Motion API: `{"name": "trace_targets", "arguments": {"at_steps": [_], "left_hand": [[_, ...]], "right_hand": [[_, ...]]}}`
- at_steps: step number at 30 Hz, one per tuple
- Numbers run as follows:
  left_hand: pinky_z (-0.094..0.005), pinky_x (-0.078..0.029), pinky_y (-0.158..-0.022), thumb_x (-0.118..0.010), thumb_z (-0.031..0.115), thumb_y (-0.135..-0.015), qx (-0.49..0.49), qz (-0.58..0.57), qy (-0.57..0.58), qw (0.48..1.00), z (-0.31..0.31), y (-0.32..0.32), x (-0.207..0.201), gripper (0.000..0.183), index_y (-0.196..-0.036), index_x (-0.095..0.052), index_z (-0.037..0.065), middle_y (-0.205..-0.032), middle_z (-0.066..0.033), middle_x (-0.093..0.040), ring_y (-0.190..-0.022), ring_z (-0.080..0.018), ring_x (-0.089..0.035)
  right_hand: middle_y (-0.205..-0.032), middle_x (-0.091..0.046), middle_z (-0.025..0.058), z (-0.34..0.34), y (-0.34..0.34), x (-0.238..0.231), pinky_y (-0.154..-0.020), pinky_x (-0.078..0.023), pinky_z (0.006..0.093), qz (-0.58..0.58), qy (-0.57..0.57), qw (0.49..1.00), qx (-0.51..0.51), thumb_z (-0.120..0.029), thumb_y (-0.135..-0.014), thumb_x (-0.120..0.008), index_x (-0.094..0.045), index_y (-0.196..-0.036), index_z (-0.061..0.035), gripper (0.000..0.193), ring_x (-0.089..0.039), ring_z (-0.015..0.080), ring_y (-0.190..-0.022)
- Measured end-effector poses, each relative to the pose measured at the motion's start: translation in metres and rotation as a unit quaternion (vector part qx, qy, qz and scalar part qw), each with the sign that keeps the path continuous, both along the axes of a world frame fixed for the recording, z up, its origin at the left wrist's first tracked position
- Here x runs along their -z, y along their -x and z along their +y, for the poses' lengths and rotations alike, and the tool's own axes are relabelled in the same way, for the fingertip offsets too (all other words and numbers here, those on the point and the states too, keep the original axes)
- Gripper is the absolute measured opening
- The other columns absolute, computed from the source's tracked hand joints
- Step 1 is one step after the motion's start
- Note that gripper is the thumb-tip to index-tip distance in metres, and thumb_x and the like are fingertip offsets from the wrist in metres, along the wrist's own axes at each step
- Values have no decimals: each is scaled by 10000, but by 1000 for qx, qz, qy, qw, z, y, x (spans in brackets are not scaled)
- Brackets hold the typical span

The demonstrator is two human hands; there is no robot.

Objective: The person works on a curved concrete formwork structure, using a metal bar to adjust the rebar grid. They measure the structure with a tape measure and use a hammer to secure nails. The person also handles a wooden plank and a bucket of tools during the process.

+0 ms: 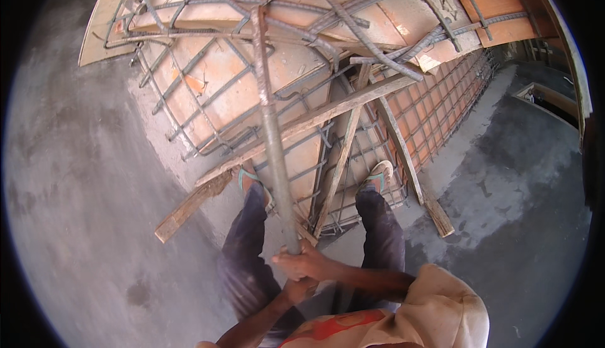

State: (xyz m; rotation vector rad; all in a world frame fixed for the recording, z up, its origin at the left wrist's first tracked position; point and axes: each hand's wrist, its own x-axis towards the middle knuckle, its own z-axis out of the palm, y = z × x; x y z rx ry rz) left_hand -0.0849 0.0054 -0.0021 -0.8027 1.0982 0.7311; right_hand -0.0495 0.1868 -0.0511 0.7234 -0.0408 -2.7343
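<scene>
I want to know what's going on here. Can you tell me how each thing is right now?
Pipe: tilted, slipped over a rebar end, gripped at its lower end.
Right hand: closed around the pipe.
Left hand: closed just below the right.
Rebar cage: lying on orange boards, bars tied in a grid.
Long plank: lying across the cage.
Sandals: worn, feet set apart.

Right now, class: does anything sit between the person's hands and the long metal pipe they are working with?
Nothing visible does. Both hands, right above left, already grip the pipe's lower end directly; its upper end meets the rebar cage.
</scene>
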Motion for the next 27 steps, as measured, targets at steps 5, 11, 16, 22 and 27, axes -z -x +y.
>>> {"name": "trace_targets", "arguments": {"at_steps": [5,11,16,22,27], "left_hand": [[-278,-274,-444,-695,115,-922,14,43,25,999,38,-12,0,122,-861,-596,148,-630,63,-418,-470,-83,-395],[-281,-307,-438,-710,143,-889,93,122,-115,981,61,-48,5,110,-839,-612,143,-651,38,-504,-483,-80,-441],[-342,-465,-734,-679,100,-883,200,221,-229,927,40,-19,10,102,-981,-672,73,-860,-25,-614,-817,-144,-605],[-355,-473,-788,-691,165,-844,123,142,-124,974,32,0,13,221,-1028,-681,42,-927,-40,-628,-868,-170,-612],[-358,-468,-725,-699,182,-829,149,176,-83,970,20,17,15,188,-948,-659,42,-819,-20,-602,-771,-168,-598]], "right_hand": [[-631,-532,-25,5,-13,12,-428,-348,289,-14,56,998,7,-134,-1026,-686,-601,-856,-62,203,-489,73,-496],[-619,-513,-39,32,-37,-13,-420,-340,290,-131,-41,989,-53,-126,-996,-717,-590,-831,-83,213,-478,77,-477],[-596,-484,-35,22,-11,-25,-407,-319,296,-169,-47,984,-12,-109,-999,-697,-572,-804,-88,233,-444,89,-446],[-580,-446,-28,6,4,-23,-417,-318,294,-169,-42,984,29,-122,-1008,-688,-527,-763,-99,294,-416,95,-442],[-621,-467,-20,1,29,-29,-445,-352,287,-193,-55,977,66,-159,-1007,-705,-531,-802,-105,274,-438,98,-475]]}}
